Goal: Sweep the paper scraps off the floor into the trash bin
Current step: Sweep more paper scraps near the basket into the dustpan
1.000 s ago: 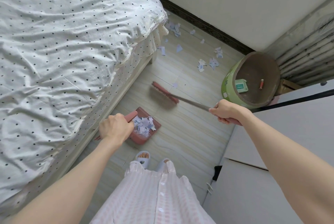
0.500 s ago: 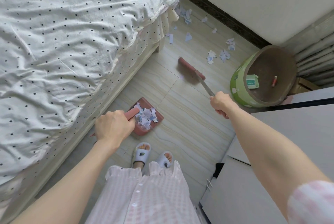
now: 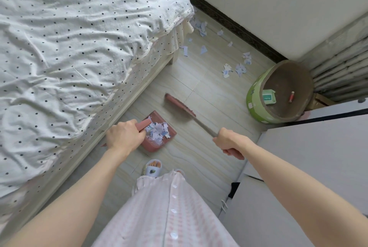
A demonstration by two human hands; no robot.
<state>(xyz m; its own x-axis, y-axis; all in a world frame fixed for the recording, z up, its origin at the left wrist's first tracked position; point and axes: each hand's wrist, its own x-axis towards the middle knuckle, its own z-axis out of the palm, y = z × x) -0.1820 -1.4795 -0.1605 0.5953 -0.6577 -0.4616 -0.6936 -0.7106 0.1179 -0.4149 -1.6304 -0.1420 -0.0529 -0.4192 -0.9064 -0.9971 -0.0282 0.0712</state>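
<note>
Fingers of the left hand (image 3: 124, 137) are curled round the handle of the pink dustpan (image 3: 159, 134), and those of the right hand (image 3: 229, 142) are wrapped round the broom (image 3: 180, 106) shaft, so both grips are closed on their tools. A heap of paper scraps already lies in the pan, which sits low over the floor (image 3: 199, 157) near the person's feet, beside the bed (image 3: 79, 47). More paper scraps (image 3: 236, 69) are strewn further off: one cluster to the left of the green trash bin (image 3: 256, 97), another near the far corner of the bed by the wall. The broom head hovers or rests just beyond the pan; I cannot tell whether the bristles touch the floor.

To do this step well, it seems wise to keep the pan level so the loose heap does not spill, and either tip it into the bin first or carry it closer to the far scraps. Short strokes, drawn toward the pan's lip, should suit light paper better than fast sweeps, which could flick pieces under the bed. The lip probably needs to press flat to the floor.
</note>
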